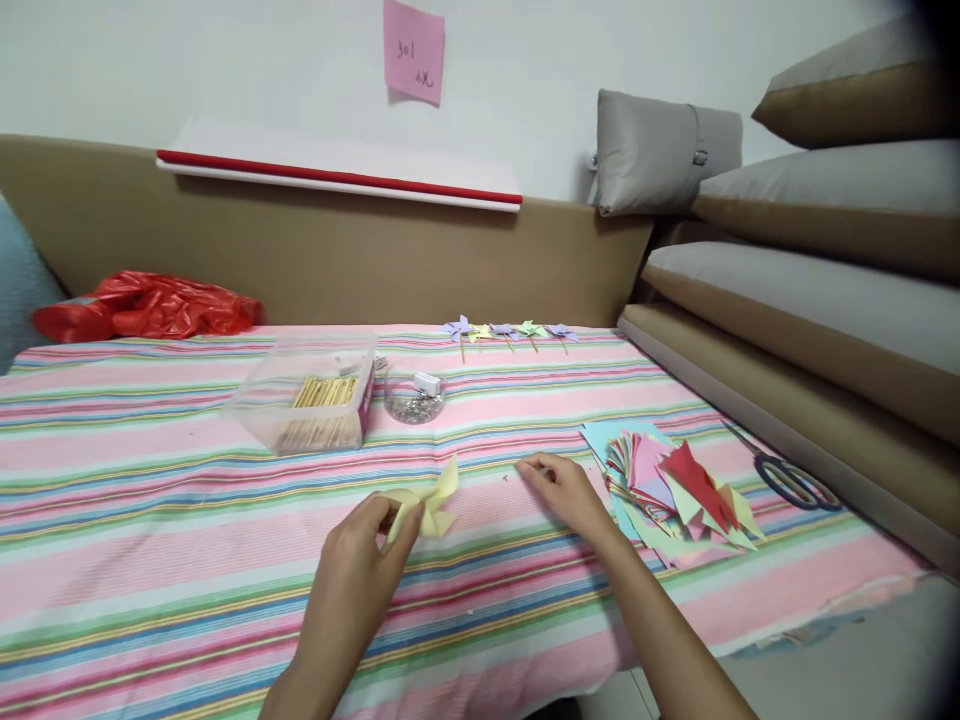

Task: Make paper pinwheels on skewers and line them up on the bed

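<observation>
In the head view my left hand (pixel 369 545) pinches a pale yellow paper pinwheel (pixel 431 508) between thumb and fingers, just above the striped cloth. Its folded blades point up and to the right, and no stick shows on it. My right hand (pixel 564 488) is low over the cloth to the right, fingers curled and tips close together. Whether anything tiny is between them I cannot make out. A small metal pin (pixel 505 478) lies on the cloth just left of those fingertips, apart from them.
Behind my hands stand a clear plastic box (pixel 367 395) of wooden sticks and a round dish (pixel 405 412) of small metal pieces. Several finished pinwheels (pixel 531 330) lie farther back. At right are coloured paper pieces (pixel 649 470), scissors (pixel 795 482) and stacked cushions (pixel 810 285); a red bag (pixel 172 303) is far left.
</observation>
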Tool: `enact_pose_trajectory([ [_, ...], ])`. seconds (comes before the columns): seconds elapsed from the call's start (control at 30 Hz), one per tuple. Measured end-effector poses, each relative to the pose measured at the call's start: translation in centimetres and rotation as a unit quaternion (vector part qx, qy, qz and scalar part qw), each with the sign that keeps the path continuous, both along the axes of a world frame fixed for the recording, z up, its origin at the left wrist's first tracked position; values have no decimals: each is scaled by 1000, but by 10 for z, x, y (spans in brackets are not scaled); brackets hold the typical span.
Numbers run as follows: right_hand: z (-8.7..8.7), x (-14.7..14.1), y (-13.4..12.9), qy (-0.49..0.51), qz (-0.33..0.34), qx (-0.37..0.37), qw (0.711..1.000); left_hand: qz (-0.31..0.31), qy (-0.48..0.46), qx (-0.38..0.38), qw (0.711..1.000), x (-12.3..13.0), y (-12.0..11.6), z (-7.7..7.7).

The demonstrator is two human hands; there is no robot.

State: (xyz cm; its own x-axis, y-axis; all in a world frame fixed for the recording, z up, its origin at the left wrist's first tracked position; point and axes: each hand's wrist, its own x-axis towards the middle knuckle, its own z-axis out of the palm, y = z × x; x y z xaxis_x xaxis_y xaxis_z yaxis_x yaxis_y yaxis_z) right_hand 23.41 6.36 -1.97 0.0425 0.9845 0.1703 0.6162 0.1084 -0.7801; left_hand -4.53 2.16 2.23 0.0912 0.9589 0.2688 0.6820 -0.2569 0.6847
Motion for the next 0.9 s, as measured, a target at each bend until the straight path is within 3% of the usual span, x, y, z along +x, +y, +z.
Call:
enact_pose_trajectory([
  [0.33,-2,-26,11,-83,-104,-52,990,4,-9,-13,1000,16,7,0],
  [0.73,10,-24,-1,-57,17,-42,997,15,-43,-31,999,12,2,5],
  [0.9,16,-30,-10,-1,54,-19,998,20,-160,-87,983,12,1,10],
])
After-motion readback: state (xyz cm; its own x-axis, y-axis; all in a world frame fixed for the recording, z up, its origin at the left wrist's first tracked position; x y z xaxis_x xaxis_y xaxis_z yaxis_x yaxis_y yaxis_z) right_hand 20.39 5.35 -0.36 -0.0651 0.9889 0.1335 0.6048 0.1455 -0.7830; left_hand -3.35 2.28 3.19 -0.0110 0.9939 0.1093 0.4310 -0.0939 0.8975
